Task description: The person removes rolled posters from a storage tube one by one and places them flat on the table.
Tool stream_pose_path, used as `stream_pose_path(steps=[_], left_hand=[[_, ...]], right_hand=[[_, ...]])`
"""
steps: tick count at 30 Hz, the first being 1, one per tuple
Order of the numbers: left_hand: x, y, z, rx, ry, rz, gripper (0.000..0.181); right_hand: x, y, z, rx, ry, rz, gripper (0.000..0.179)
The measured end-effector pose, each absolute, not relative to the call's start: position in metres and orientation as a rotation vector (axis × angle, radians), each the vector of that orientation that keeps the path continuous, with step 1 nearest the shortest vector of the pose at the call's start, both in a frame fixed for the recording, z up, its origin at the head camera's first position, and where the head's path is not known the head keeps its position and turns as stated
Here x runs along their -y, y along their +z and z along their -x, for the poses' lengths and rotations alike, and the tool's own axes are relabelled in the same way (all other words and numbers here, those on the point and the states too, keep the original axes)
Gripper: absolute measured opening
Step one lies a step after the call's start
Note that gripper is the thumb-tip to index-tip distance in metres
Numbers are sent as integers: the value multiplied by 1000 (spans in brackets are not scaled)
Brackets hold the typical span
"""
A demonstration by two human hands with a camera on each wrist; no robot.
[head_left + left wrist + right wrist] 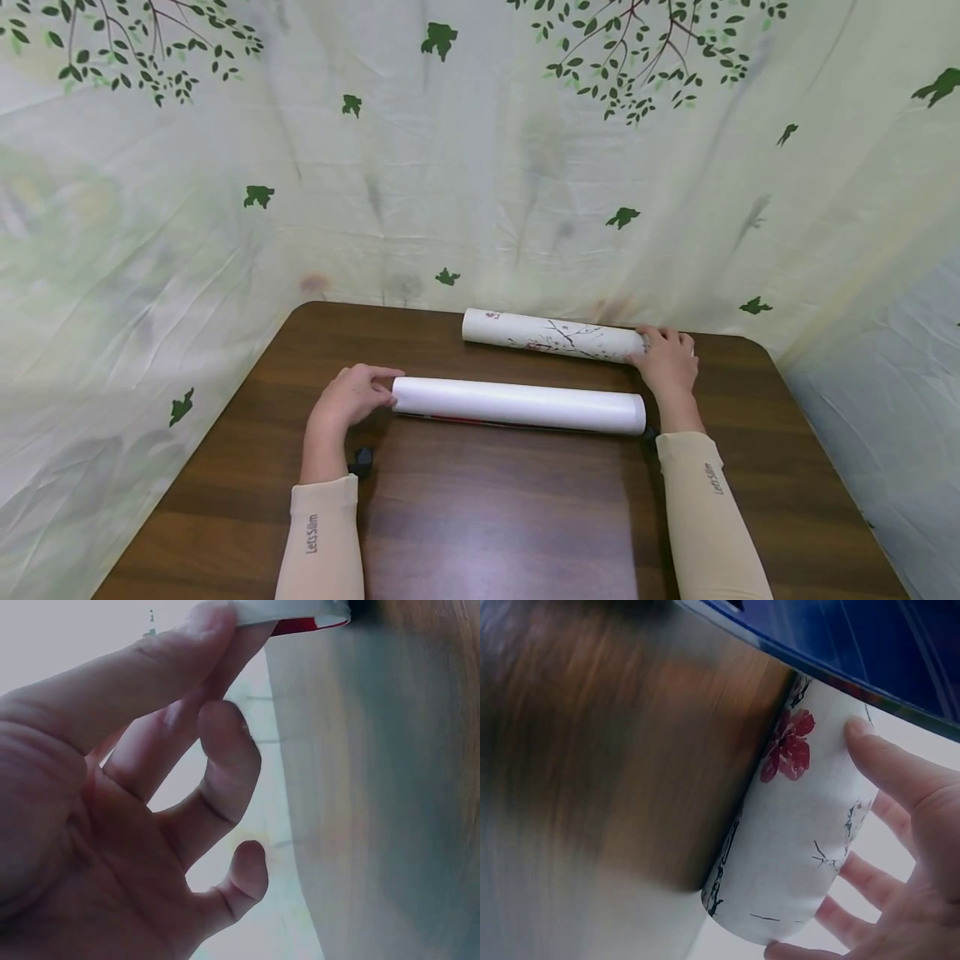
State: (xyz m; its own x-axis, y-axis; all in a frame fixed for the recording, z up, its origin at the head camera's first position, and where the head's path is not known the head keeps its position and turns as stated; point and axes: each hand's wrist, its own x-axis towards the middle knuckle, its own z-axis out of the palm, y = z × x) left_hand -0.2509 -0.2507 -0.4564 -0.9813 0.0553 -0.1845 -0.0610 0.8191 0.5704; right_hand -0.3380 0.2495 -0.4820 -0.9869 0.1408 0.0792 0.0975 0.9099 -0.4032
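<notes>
A plain white roll (517, 406) lies across the middle of the table, with a thin red and dark line along its lower edge. At its left end, my left hand (352, 396) pinches the rim between thumb and forefinger. The left wrist view shows red inside the end of the white roll (289, 610), while the other fingers curl free below. Farther back lies a patterned roll (547, 335) with dark branches and red blossoms. My right hand (667, 362) grips its right end, thumb on one side and fingers round the other in the right wrist view.
The brown wooden table (225, 467) has rounded far corners. Behind it hangs a pale cloth (480, 183) printed with leaves and branches, close to the far edge. A glossy blue curved surface (855, 645) crosses the top of the right wrist view.
</notes>
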Motion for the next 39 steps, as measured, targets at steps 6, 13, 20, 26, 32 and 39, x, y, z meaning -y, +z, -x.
stream_pose_path(steps=[6,13,20,26,32,39], left_hand=[[250,-456,252,-2851,847,25,49],[251,-458,251,-2886,824,38,48],[247,-456,251,-2902,813,46,47],[241,-457,252,-2890,831,38,47],[240,-459,253,-2881,853,14,47],[240,-460,255,-2860,900,-15,47]], right_hand=[[-248,-483,338,2968,606,161,58],[-246,-483,337,2977,598,148,58],[-242,-482,337,2971,580,135,59],[-237,-483,339,2970,610,132,59],[-234,-482,342,2983,615,134,59],[-234,-481,342,2983,601,98,63]])
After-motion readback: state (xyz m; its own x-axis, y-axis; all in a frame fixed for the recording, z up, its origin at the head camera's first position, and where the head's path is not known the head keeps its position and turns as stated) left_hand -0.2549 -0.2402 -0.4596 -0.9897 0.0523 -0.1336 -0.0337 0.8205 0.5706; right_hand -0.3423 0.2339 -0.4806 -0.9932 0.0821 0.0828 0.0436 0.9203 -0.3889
